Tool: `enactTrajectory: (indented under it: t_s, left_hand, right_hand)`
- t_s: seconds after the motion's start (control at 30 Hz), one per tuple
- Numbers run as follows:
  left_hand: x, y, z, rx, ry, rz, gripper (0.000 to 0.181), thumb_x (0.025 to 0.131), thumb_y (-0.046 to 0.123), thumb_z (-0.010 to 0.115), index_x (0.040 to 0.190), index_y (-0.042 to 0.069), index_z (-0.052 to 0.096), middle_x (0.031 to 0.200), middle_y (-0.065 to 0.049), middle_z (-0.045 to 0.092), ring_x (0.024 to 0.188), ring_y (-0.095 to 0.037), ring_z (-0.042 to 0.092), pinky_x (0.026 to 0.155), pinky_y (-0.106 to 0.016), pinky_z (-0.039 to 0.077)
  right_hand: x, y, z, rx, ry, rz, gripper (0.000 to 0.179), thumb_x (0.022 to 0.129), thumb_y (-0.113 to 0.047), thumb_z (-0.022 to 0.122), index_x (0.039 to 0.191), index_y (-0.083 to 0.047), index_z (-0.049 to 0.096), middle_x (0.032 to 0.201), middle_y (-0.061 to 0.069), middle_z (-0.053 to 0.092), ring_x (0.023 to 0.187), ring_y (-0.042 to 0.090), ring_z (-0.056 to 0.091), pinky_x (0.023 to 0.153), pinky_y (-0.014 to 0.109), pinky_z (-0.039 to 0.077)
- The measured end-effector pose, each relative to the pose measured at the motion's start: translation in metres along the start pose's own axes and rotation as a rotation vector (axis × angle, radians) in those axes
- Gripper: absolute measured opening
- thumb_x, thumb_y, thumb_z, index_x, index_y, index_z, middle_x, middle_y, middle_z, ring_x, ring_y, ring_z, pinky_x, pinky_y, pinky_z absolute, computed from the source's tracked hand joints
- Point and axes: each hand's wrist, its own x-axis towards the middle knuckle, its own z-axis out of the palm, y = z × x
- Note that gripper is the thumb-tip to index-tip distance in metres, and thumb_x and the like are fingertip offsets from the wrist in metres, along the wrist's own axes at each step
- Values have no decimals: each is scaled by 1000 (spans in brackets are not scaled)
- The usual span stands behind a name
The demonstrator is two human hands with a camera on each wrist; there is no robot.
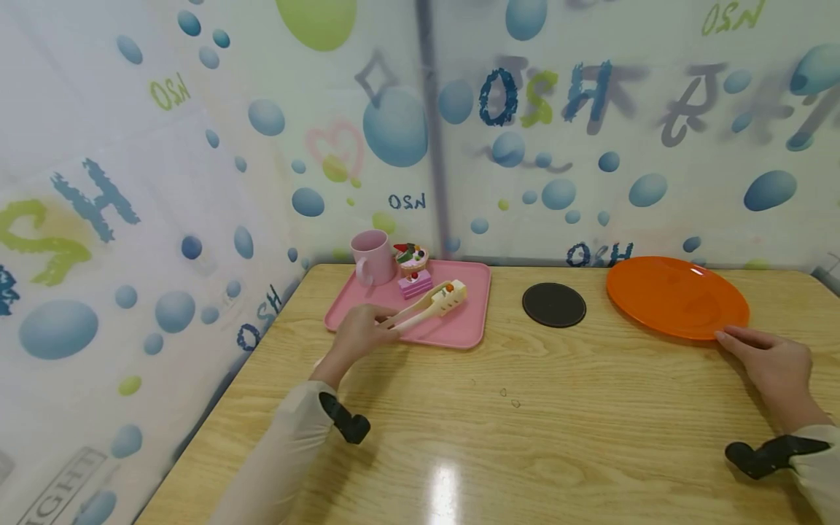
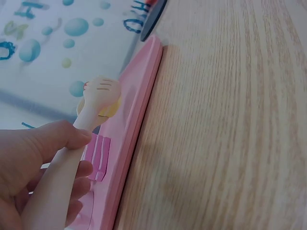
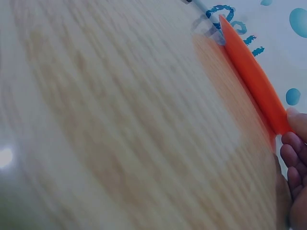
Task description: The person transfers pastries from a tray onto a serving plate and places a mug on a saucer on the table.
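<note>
Cream-coloured tongs (image 1: pixel 420 310) are gripped in my left hand (image 1: pixel 357 335), over the front of a pink tray (image 1: pixel 469 321). Between the tong tips is a small pale yellow cake piece (image 1: pixel 459 290) with an orange topping; the left wrist view shows only a sliver of its yellow behind the tips. On the tray stand a pink mug (image 1: pixel 372 259), a fruit-topped toy tart (image 1: pixel 411 259) and a purple toy cake slice (image 1: pixel 415 284). At the right, my right hand (image 1: pixel 777 364) pinches the near rim of an orange plate (image 1: pixel 676 295) between thumb and fingers.
A dark round coaster (image 1: pixel 554 305) lies between the tray and the plate on the wooden table (image 1: pixel 525 423). Behind the table and along its left side hangs a patterned curtain (image 1: pixel 558 146). Each wrist carries a black strapped camera.
</note>
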Motion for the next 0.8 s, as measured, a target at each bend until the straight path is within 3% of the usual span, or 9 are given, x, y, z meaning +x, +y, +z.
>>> enactTrajectory:
  t_s: [0.2,0.8]
  left_hand:
    - [3,4,0,9,-5,-18,29,75,19,73,103,14,72,82,-1,64,71,-16,52,60,-28,41]
    - [9,10,5,17,1,15,31,74,20,74,104,15,71,84,-3,64,69,-15,52,58,-27,40]
  right_hand:
    - [1,1,0,-2,1,8,70,84,-45,58,126,10,44,59,-45,33,128,39,26,104,49,16]
    - [3,2,-1,-1,-3,3,71,85,-45,57,126,11,44,59,-45,33,127,41,27,104,50,16]
